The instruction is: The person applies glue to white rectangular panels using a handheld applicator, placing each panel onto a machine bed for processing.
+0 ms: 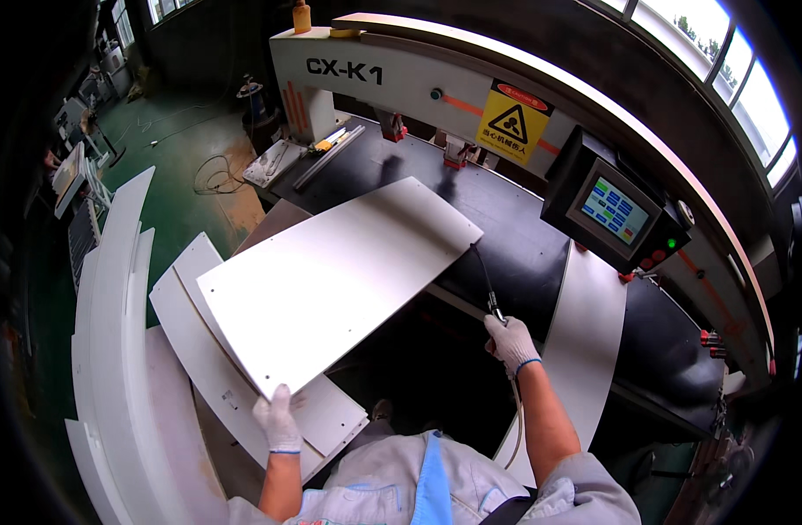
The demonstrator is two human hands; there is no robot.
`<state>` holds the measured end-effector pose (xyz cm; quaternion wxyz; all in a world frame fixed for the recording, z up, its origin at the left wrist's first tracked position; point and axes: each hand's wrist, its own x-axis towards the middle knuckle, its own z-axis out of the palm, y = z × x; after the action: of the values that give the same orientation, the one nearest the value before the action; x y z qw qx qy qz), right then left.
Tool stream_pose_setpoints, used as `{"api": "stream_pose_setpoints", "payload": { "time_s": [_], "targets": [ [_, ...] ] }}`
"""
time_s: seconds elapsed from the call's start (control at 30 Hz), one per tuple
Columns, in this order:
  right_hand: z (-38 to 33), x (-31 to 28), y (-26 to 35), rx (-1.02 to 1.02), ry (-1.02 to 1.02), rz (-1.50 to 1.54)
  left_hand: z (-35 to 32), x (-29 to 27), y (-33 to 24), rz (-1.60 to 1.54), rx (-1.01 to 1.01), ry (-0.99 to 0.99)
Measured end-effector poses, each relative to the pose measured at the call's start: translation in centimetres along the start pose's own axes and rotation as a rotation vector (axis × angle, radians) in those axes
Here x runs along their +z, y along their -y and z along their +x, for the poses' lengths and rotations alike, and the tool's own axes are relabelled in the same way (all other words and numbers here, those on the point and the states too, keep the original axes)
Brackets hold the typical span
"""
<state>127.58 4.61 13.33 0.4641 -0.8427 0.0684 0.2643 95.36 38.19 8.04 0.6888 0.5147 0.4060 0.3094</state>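
Observation:
A white rectangular panel (340, 284) with small holes near its edges lies tilted across the middle, its far end over the black machine table (506, 236). My left hand (278, 423), in a white knit glove, grips its near corner, thumb on top and fingers mostly hidden beneath. My right hand (511, 343), gloved alike, is closed around an air blow gun (495, 306). The gun's thin dark nozzle points at the panel's right corner. From its grip a pale hose (517, 420) runs down toward my body.
More white panels (235, 385) are stacked under the held one, with long white boards (112, 332) at the left. Another white panel (585, 324) lies on the table at right. A machine beam (418, 87) spans the back, carrying a control screen (613, 210) and a yellow warning sign (513, 124).

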Motion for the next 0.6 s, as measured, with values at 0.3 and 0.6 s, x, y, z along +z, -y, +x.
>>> {"api": "stream_pose_setpoints", "payload": {
  "time_s": [0.3,0.6],
  "targets": [
    [15.1,6.2,3.4,0.027,0.113,0.052,12.8,-0.3,-0.2,-0.405,-0.041,-0.275],
    [10.5,1.6,-3.9,0.056,-0.064,0.370,16.8,3.0,1.2,-0.387,-0.124,-0.142]
  ]
}}
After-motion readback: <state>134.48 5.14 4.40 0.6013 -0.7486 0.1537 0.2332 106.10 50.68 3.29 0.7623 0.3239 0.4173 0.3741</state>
